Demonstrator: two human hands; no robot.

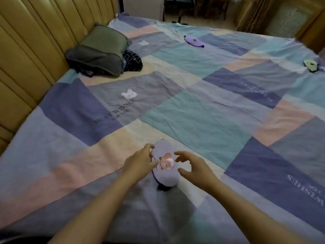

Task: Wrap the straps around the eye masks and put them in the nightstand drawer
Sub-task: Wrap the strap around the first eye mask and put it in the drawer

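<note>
Near the foot of the patchwork bed [193,106], a lavender eye mask [165,164] with a pink animal print lies flat between both hands. Its dark strap [162,187] peeks out at the near end, mostly hidden beneath it. The left hand [139,163] rests fingertips against the mask's left edge, fingers loosely spread, gripping nothing. The right hand [191,167] hovers just beside it, fingers curled open and empty. Farther off lie a purple mask [193,41] and a pale mask [311,65], the latter blurred. Grey pillows [98,50] sit by the headboard [26,50].
</note>
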